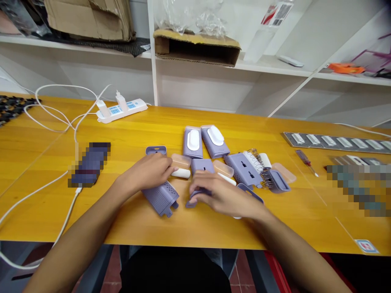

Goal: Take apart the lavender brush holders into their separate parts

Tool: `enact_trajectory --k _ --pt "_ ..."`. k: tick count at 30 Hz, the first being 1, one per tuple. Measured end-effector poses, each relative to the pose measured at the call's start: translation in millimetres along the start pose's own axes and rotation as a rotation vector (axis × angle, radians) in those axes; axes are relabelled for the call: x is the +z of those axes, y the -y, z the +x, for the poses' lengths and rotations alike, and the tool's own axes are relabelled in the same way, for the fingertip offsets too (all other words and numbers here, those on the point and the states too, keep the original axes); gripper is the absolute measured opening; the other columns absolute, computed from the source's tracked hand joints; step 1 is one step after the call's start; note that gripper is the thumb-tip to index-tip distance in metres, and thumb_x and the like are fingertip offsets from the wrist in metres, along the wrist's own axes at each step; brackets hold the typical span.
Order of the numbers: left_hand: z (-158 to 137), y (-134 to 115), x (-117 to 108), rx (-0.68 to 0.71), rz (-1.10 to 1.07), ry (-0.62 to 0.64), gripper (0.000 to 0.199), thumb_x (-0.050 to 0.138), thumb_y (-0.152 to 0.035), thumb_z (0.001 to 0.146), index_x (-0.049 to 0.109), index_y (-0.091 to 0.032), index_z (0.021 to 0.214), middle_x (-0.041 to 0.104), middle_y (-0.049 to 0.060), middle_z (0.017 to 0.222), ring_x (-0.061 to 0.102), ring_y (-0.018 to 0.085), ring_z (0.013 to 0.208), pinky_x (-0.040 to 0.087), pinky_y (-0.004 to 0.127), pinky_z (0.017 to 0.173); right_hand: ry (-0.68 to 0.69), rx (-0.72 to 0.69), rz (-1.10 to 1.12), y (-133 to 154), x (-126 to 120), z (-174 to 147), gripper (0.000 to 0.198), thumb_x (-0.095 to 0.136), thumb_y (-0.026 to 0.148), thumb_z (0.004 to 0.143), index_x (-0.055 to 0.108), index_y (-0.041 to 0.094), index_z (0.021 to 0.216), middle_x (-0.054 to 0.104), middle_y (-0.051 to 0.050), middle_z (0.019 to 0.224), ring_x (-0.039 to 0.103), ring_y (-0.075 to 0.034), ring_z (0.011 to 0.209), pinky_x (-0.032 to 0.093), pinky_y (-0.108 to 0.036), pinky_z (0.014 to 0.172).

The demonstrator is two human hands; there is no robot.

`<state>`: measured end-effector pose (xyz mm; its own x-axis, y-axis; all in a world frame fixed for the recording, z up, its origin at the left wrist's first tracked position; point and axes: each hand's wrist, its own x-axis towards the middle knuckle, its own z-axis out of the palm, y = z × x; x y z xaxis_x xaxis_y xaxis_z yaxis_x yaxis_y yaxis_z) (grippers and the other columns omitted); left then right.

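lilac ribbed housing (pixel 160 198) flat on desk (pixel 45 162), pinned under left hand (pixel 151 173), fingers curled over its upper end. right hand (pixel 224 197) just beside, closed on small lilac part (pixel 195 198), touching desk. more lilac housings (pixel 207 142) and springs (pixel 258 156) clustered just behind both hands.

left hand (pixel 151 171): palm down, fingers curled | right hand (pixel 221 196): palm down, blurred | forearms converge

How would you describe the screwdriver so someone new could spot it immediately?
Start at the yellow wooden table and go right of the cluster of lilac plastic parts. The screwdriver lies alone just below the dark tray of white pieces; it is the only slim, dark-red-handled tool there.
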<state>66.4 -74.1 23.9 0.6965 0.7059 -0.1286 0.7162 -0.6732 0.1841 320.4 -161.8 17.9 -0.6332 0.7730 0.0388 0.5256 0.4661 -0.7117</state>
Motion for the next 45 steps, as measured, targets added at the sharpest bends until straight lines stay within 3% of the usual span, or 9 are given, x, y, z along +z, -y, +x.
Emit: enact_trajectory --k 6,11,16,21,24,28,32,37,45 --pt "7 -10 8 -0.005 -0.039 -0.123 0.036 0.044 -0.033 0.114 0.075 -0.018 0.101 0.081 0.013 0.102 0.075 0.03 0.094 0.047 0.038 0.075 -0.399 0.314 0.148 -43 -63 -32 0.036 0.091 0.055 0.086 0.082 0.023 0.101 0.083 -0.007 0.098 0.071 -0.023 0.084 0.053 -0.037 0.076" --pt "12 -24 14 -0.077 -0.075 -0.237 0.041 0.044 -0.035 0.113 0.077 -0.019 0.096 0.083 0.013 0.096 0.076 0.031 0.09 0.044 0.038 0.071 -0.381 0.479 0.122 -82 -78 -38 0.038 0.087 0.055 0.085 0.08 0.021 0.1 0.079 -0.005 0.082 0.071 -0.022 0.075 0.051 -0.035 0.067" --pt "13 -27 10 -0.132 -0.104 -0.252 0.043 0.046 -0.043 0.112 0.074 -0.02 0.089 0.081 0.011 0.091 0.075 0.03 0.086 0.045 0.038 0.071 -0.39 0.386 -0.265 -86 -75 -32 0.021 0.079 0.043 0.094 0.083 0.023 0.093 0.08 -0.005 0.089 0.066 -0.021 0.073 0.045 -0.035 0.067" --pt "11 -11 -15 -0.063 -0.199 -0.242 0.034 0.054 -0.044 0.109 0.076 -0.018 0.106 0.081 0.013 0.114 0.075 0.032 0.107 0.054 0.043 0.091 -0.534 0.303 -0.291 -79 -70 -29 0.024 0.076 0.045 0.101 0.082 0.023 0.095 0.081 -0.008 0.096 0.065 -0.021 0.075 0.046 -0.037 0.069" --pt "-1 1 -26 0.091 -0.326 -0.088 0.032 0.071 -0.047 0.103 0.076 -0.024 0.125 0.079 0.01 0.134 0.072 0.031 0.127 0.054 0.045 0.109 -0.532 0.198 -0.191 -68 -63 -24 0.02 0.077 0.041 0.102 0.081 0.023 0.095 0.081 -0.006 0.098 0.066 -0.02 0.077 0.048 -0.036 0.072" --pt "-25 6 -16 0.275 -0.311 0.096 0.07 0.098 -0.032 0.079 0.069 -0.029 0.143 0.066 0.01 0.16 0.056 0.035 0.156 0.045 0.049 0.128 -0.483 0.039 -0.107 -50 -45 -16 0.016 0.078 0.036 0.104 0.08 0.021 0.099 0.079 -0.005 0.097 0.069 -0.02 0.083 0.051 -0.035 0.077" --pt "-46 0 1 0.15 -0.266 -0.01 0.053 0.087 -0.012 0.087 0.069 -0.027 0.135 0.068 0.01 0.156 0.062 0.033 0.148 0.052 0.047 0.122 -0.461 -0.108 -0.143 -39 -24 -8 0.017 0.075 0.036 0.107 0.079 0.02 0.107 0.079 -0.008 0.105 0.072 -0.024 0.094 0.055 -0.038 0.085" --pt "-62 6 13 0.103 -0.294 -0.156 0.042 0.077 -0.023 0.101 0.064 -0.027 0.141 0.069 0.011 0.153 0.069 0.031 0.141 0.057 0.05 0.119 -0.423 -0.195 -0.059 -27 -8 -4 0.013 0.071 0.033 0.109 0.078 0.021 0.111 0.08 -0.008 0.107 0.074 -0.025 0.099 0.058 -0.04 0.09" --pt "-78 -3 39 0.285 -0.139 -0.523 0.036 0.061 -0.008 0.107 0.064 -0.024 0.14 0.062 0.018 0.16 0.064 0.031 0.15 0.061 0.052 0.118 -0.352 -0.109 0.149 -9 11 0 0.035 0.068 0.037 0.111 0.069 0.023 0.144 0.076 -0.007 0.112 0.069 -0.021 0.09 0.06 -0.038 0.082"
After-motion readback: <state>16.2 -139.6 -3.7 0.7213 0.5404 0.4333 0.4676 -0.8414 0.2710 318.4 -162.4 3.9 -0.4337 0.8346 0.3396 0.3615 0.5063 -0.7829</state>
